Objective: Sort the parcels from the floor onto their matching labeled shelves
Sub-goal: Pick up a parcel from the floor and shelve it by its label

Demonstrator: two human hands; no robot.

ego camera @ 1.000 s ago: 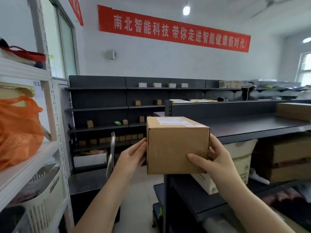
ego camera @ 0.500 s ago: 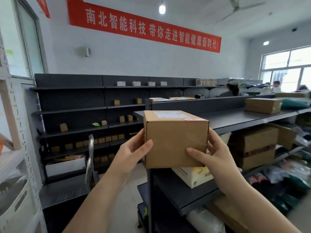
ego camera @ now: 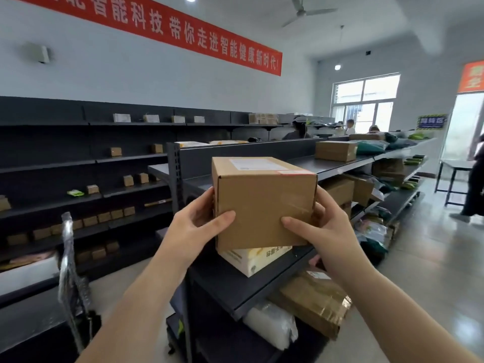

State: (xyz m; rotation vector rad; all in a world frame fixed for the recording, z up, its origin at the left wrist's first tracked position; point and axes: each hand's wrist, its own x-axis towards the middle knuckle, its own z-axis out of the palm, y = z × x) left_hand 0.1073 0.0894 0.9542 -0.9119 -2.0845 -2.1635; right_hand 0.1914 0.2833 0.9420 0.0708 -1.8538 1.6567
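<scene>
Box (ego camera: 263, 203) is gripped between left hand (ego camera: 195, 229) and right hand (ego camera: 323, 231), not yet shelved; shelf (ego camera: 340, 167) just beyond hands is half filled.

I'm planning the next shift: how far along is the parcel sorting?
Done: parcels such as a brown box already sit on the grey rack. In hand: the left hand and right hand hold a labelled cardboard box, not yet shelved. What remains on the floor is out of view.

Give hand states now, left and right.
Left hand: holding the cardboard box, thumb on its front.
Right hand: holding the same box.
</scene>
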